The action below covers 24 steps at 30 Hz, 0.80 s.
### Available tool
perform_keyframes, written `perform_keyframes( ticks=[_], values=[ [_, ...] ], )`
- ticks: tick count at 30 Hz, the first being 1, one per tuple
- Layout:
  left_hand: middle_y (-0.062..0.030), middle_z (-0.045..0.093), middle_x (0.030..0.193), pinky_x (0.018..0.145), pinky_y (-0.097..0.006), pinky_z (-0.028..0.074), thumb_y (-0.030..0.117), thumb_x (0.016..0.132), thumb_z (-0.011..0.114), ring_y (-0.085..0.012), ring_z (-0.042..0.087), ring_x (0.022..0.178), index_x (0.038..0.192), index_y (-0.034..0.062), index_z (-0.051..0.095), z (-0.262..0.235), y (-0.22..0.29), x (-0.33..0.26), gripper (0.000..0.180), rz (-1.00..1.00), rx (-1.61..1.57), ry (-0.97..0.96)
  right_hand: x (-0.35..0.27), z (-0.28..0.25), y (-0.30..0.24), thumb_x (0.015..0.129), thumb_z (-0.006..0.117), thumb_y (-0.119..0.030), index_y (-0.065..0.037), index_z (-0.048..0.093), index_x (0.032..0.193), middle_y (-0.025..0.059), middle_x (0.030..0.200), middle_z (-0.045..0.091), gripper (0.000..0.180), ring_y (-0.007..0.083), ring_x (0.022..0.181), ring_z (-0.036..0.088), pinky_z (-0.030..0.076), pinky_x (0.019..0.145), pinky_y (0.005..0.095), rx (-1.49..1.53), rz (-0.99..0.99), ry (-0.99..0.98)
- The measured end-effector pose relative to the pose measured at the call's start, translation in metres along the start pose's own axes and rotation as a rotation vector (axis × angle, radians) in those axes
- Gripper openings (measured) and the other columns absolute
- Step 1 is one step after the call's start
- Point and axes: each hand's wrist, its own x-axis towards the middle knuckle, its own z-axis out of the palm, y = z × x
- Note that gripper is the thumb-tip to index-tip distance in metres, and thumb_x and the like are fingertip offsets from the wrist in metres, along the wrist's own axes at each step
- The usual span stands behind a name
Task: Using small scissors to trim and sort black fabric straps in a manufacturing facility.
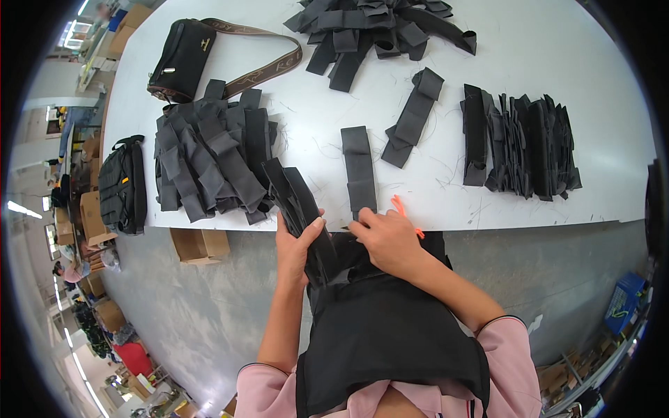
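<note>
My left hand is closed around a bundle of black fabric strips, tilted over the table's near edge. A single folded black strip lies flat on the table, its near end under the fingertips of my right hand. That hand is closed on orange-handled snips; orange parts show on both sides of it and a small dark tip pokes out at the left. Whether the fingers also pinch the strip is hidden. Another strip piece lies slantwise just beyond.
A loose heap of strips is at left, another pile at the far side, and a neat row of strips at right. A black shoulder bag and a black backpack sit left. A cardboard box stands below the table.
</note>
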Motion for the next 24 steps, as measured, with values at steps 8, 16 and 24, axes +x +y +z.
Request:
perform_keyframes(
  ticks=[8, 16, 24],
  values=[
    [-0.0116, 0.059, 0.102, 0.066, -0.03, 0.055, 0.004, 0.078, 0.068, -0.0148, 0.06, 0.08, 0.116, 0.0045, 0.041, -0.005, 0.004, -0.002, 0.047, 0.005, 0.009, 0.014, -0.005, 0.006, -0.001, 0.071, 0.059, -0.004, -0.009, 0.059, 0.091, 0.0026, 0.077, 0.05, 0.02, 0.0199, 0.059, 0.054, 0.04, 0.057, 0.0316, 0.052, 0.027, 0.056],
    [-0.0125, 0.059, 0.101, 0.068, -0.03, 0.055, 0.005, 0.079, 0.067, -0.018, 0.061, 0.081, 0.118, 0.0034, 0.042, 0.001, 0.014, -0.003, 0.047, -0.02, -0.018, 0.031, 0.001, 0.028, -0.005, 0.072, 0.066, -0.01, -0.01, 0.06, 0.092, 0.0024, 0.078, 0.05, 0.021, 0.0214, 0.056, 0.051, 0.04, 0.053, 0.0324, -0.004, -0.032, 0.009],
    [-0.0126, 0.057, 0.112, 0.078, -0.028, 0.046, 0.008, 0.074, 0.072, -0.0158, 0.057, 0.092, 0.135, 0.0011, 0.03, 0.011, 0.021, 0.033, 0.074, 0.215, 0.273, 0.049, -0.007, 0.01, 0.029, 0.073, 0.069, -0.005, -0.004, 0.056, 0.109, 0.0073, 0.09, 0.055, 0.038, 0.0206, 0.064, 0.057, 0.046, 0.057, 0.031, 0.49, 0.46, 0.262]
  ],
)
